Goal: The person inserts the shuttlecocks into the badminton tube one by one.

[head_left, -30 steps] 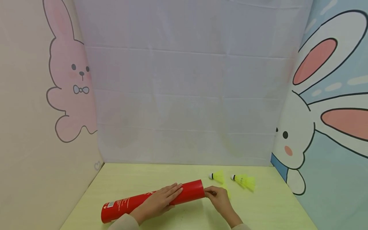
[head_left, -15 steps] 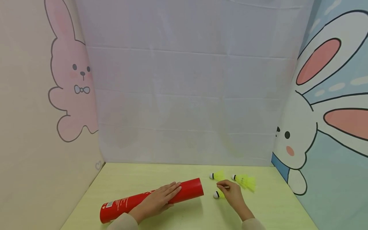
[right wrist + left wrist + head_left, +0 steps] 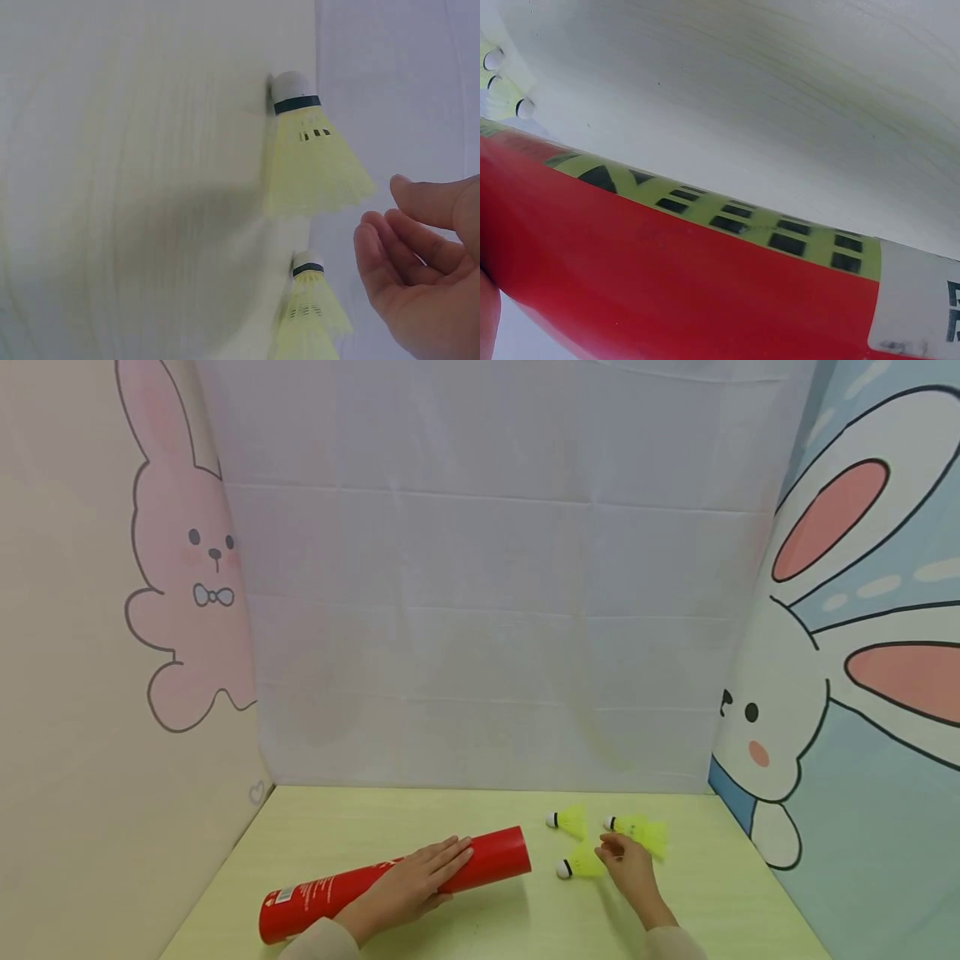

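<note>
A long red shuttlecock tube (image 3: 495, 857) lies slantwise on the left, its right end farther from me and seemingly raised off the table. My left hand (image 3: 411, 881) holds it around the middle, fingers laid over the top. In the left wrist view the tube (image 3: 690, 285) fills the lower part, showing a yellow-green strip with dark marks. My right hand (image 3: 633, 875) hovers by the skirt of a yellow shuttlecock (image 3: 581, 863). In the right wrist view, thumb and fingers are loosely bent and apart from the shuttlecock (image 3: 311, 165), with nothing between them.
Behind lie another yellow shuttlecock (image 3: 568, 820) and, farther right, what look like overlapping shuttlecocks (image 3: 645, 835), partly covered by my right hand. The pale yellow-green table (image 3: 337, 827) ends at a white cloth backdrop (image 3: 480, 693). Rabbit-painted walls stand on both sides.
My right hand has moved right, from the tube's right end to the nearest shuttlecock's skirt, uncovering most of that shuttlecock. My left hand and the tube have barely shifted.
</note>
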Motion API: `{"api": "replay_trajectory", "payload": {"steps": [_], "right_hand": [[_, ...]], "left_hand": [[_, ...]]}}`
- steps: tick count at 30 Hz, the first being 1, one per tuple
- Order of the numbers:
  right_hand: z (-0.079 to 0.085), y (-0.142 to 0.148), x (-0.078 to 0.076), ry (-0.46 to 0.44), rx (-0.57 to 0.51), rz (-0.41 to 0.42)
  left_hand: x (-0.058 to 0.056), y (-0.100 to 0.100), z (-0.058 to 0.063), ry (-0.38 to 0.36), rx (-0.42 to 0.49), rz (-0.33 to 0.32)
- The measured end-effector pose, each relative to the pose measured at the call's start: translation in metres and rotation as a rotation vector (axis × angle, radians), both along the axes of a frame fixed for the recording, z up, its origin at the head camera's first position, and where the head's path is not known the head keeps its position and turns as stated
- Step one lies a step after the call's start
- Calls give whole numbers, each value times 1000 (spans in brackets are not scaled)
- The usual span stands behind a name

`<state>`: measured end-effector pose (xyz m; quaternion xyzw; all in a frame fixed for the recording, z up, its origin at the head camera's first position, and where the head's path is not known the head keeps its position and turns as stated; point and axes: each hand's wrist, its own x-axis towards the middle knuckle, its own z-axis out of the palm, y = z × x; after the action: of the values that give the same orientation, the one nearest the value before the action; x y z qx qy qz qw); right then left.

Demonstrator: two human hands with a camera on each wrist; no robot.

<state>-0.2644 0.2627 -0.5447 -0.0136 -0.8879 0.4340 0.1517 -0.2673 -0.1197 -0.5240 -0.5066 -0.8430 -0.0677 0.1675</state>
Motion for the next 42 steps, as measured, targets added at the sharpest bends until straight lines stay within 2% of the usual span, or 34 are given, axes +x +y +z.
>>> {"api": "replay_trajectory", "payload": {"steps": [6,12,16,30,42], "right_hand": [[-16,4,3,-86,48,-5],[-26,5,4,-77,83,-28],[-27,6,5,-81,82,-23],[-17,4,9,-50,47,-24],[3,-4,15,-5,32,-2]], "left_hand": [[1,1,-2,-6,6,1],[2,2,-2,-29,11,-1],[3,3,-3,-19,5,3],[4,5,0,6,-8,-1],[7,5,3,1,-19,5]]}}
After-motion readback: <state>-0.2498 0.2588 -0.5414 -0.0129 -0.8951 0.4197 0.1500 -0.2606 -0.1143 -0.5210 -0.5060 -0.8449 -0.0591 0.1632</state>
